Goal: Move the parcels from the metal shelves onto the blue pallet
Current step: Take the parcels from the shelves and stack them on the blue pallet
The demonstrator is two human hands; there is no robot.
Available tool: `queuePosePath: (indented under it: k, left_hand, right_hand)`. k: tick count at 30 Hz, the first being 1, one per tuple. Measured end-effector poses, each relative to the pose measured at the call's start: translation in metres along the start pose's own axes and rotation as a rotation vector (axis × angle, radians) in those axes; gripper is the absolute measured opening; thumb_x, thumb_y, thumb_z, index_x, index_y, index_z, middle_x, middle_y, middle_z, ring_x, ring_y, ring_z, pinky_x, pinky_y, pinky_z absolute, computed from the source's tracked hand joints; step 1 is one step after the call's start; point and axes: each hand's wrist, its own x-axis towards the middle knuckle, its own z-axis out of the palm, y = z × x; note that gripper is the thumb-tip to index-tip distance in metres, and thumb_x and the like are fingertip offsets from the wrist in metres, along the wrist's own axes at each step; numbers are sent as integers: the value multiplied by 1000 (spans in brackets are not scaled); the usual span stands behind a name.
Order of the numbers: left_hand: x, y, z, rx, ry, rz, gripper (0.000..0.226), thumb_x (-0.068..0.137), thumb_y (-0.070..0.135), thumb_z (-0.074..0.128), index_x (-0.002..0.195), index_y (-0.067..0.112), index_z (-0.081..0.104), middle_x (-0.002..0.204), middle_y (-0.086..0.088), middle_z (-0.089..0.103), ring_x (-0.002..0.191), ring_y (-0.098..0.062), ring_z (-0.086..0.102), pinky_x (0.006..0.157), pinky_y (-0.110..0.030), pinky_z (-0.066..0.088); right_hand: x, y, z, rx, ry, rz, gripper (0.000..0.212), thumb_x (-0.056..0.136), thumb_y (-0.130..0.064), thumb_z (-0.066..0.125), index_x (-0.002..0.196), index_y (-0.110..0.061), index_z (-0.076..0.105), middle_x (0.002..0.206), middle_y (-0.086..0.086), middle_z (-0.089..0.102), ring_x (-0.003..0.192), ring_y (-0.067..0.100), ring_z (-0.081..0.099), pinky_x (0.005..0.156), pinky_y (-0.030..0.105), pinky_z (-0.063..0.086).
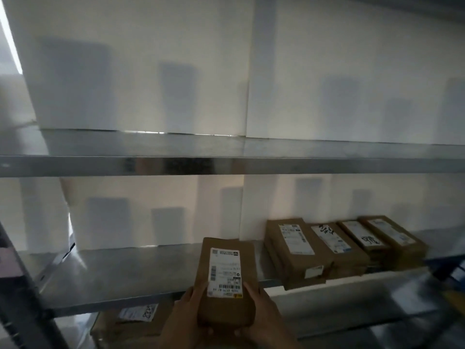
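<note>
I hold a brown cardboard parcel [226, 283] with a white shipping label in front of the lower metal shelf [120, 280]. My left hand [187, 318] grips its near left corner and my right hand [261, 316] grips its near right corner. Its far end reaches over the shelf's front edge. Several more brown labelled parcels [344, 245] lie in stacks on the right part of the same shelf. Another labelled parcel [136, 321] lies on the level below, left of my hands. No blue pallet is visible.
The upper metal shelf [226, 165] runs across the view with nothing on it. White panels back the shelving. A dark upright post [22, 298] stands at the left. Something blue and blurred shows at the far right edge [450, 270].
</note>
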Motion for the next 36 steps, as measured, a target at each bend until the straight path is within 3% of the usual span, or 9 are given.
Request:
queuePosePath:
  k: [4, 10, 15, 20, 25, 36]
  left_hand:
    - [-23, 20, 0, 46, 35, 114, 97, 77, 37, 69, 145, 34, 0, 149, 3, 28, 134, -16, 36, 112, -30, 31]
    - [-43, 74, 5, 45, 148, 148, 96, 75, 37, 71, 144, 33, 5, 147, 4, 29, 130, -13, 40, 105, -24, 35]
    - [-70, 134, 26, 18, 203, 207, 100, 68, 32, 78, 143, 35, 11, 144, 5, 35, 126, -14, 43, 104, -26, 38]
    - [-98, 209, 69, 3, 201, 248, 99, 65, 27, 81, 142, 33, 18, 142, 3, 38, 123, -16, 45, 100, -28, 42]
    - [-115, 283, 129, -49, 164, 346, 98, 66, 26, 81, 143, 31, 19, 145, 2, 37, 128, -16, 42, 103, -26, 38]
    - [-85, 441, 227, 20, -85, 565, 101, 69, 34, 78, 144, 34, 11, 151, 5, 26, 136, -14, 31, 111, -27, 28]
  right_hand:
    - [-25, 4, -13, 2, 74, -22, 106, 70, -27, 77, 144, -34, 2, 148, -2, 21, 136, 18, 28, 111, 30, 29]
    - [-66, 19, -46, -40, 184, -71, 106, 67, -27, 77, 144, -35, 5, 149, -4, 17, 134, 15, 28, 112, 29, 30]
    - [-117, 53, -86, 0, 271, -138, 102, 64, -31, 79, 140, -41, 12, 141, -8, 27, 119, 4, 32, 105, 22, 32]
    - [-179, 108, -131, -11, 328, -126, 102, 65, -29, 78, 143, -36, 12, 140, -7, 28, 115, 3, 31, 93, 8, 24]
    - [-241, 171, -175, -39, 379, -47, 101, 66, -29, 78, 145, -31, 15, 142, -2, 29, 128, 15, 34, 105, 21, 31]
    - [-331, 298, -261, 46, 549, 208, 103, 69, -35, 75, 145, -32, 6, 148, -5, 17, 135, 15, 23, 109, 26, 25]
